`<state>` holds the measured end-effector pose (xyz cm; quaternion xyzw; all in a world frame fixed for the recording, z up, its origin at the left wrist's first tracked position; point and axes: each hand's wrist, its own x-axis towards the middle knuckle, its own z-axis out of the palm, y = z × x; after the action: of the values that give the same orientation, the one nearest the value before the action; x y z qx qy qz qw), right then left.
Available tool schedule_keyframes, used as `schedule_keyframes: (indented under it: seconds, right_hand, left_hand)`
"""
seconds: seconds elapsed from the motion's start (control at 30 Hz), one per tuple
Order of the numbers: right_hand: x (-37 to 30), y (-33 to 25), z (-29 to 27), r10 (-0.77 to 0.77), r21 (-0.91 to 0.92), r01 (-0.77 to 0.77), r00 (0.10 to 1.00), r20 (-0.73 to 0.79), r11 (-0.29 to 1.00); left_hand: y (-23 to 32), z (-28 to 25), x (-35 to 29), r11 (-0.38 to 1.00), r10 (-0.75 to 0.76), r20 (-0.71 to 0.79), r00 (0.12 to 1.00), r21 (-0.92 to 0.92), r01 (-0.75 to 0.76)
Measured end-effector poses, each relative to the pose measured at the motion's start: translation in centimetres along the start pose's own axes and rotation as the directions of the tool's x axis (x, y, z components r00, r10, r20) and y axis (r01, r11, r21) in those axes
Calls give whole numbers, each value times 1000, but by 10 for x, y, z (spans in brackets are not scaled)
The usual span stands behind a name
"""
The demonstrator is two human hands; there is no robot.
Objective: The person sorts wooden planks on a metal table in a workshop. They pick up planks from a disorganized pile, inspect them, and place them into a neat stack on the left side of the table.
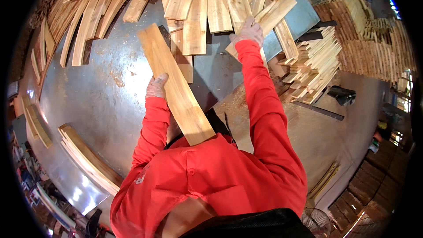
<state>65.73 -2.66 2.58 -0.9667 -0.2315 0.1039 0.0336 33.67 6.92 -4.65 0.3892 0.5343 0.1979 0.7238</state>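
My left hand (156, 86) is closed round the left edge of a long flat wooden board (176, 88). That board slants from over the metal table down to my chest, its near end against my red shirt. Further off to the right, my right hand (248, 33) grips the near end of another wooden board (234, 0) in the loose pile. A shorter slanted board (276, 10) lies just right of that hand. The undersides of my right fingers are hidden.
The metal table (101, 105) carries more fanned-out boards (86, 26) at the far left and a few boards (88, 161) near its left edge. A stack of thin planks (315, 64) stands on the right, before a tall timber stack (370, 39). A fan (315, 220) is at lower right.
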Motion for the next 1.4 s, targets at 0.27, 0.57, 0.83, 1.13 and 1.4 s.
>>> schedule_keyframes:
  seconds: [0.27, 0.57, 0.83, 1.13, 1.4]
  right_hand:
    - [-153, 25, -34, -407, 296, 322, 863, 298, 899]
    - [42, 42, 29, 243, 331, -157, 941, -235, 930]
    - [63, 31, 21, 297, 365, -214, 936, -190, 906]
    - [-252, -109, 59, -826, 909, 39, 436, 358, 415]
    - [-213, -473, 31, -939, 728, 648, 343, -18, 223]
  left_hand:
    - [-2, 72, 9, 875, 123, -131, 984, -453, -170]
    - [-29, 104, -6, 993, 112, -217, 970, -12, -117]
    - [22, -51, -68, 804, 243, -556, 795, -343, -486]
    - [-29, -235, -83, 837, 151, -625, 766, -332, -435]
    - [-36, -279, -77, 860, -28, -594, 804, -424, -283]
